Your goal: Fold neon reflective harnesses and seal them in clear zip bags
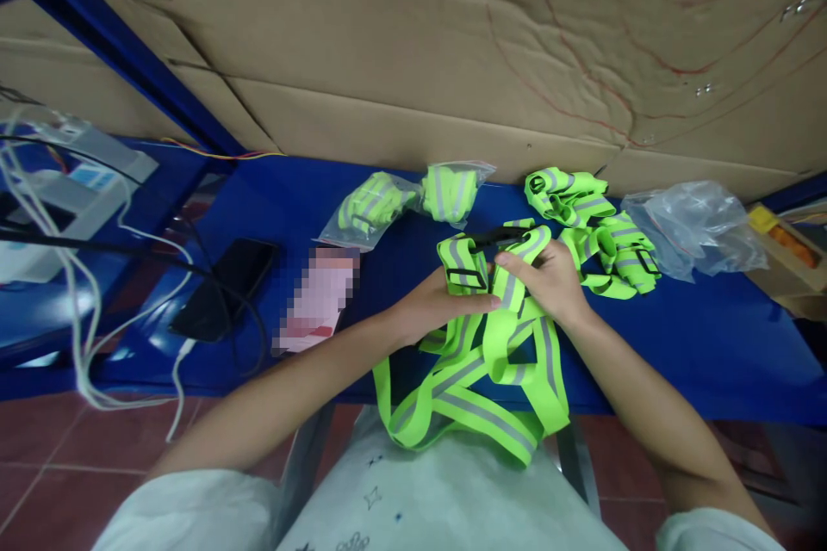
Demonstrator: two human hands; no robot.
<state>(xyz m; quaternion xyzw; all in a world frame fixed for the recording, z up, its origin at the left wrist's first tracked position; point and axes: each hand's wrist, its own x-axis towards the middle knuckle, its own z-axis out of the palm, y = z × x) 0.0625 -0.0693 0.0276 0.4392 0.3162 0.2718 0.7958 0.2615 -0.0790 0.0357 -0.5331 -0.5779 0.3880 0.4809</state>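
A neon-yellow reflective harness (481, 409) with grey stripes and black buckles hangs in loops from both my hands, over the front edge of the blue table. My left hand (436, 306) is closed on its straps, the thumb pressing a band near a black buckle. On the other side, my right hand (549, 275) pinches a folded strap between thumb and fingers. Just beyond the right hand lie more loose reflective straps (626, 245), bundled on the table. Two clear bags with folded neon straps, a left bag (375, 207) and a right bag (449, 194), lie at the back.
Clear plastic bags (698, 228) lie at the back right, beside a small cardboard box (792, 250). To the left are a pixelated pink item (320, 297), a black phone (223, 288) and white cables (83, 318). A cardboard wall (388, 60) rises behind the blue table (711, 344).
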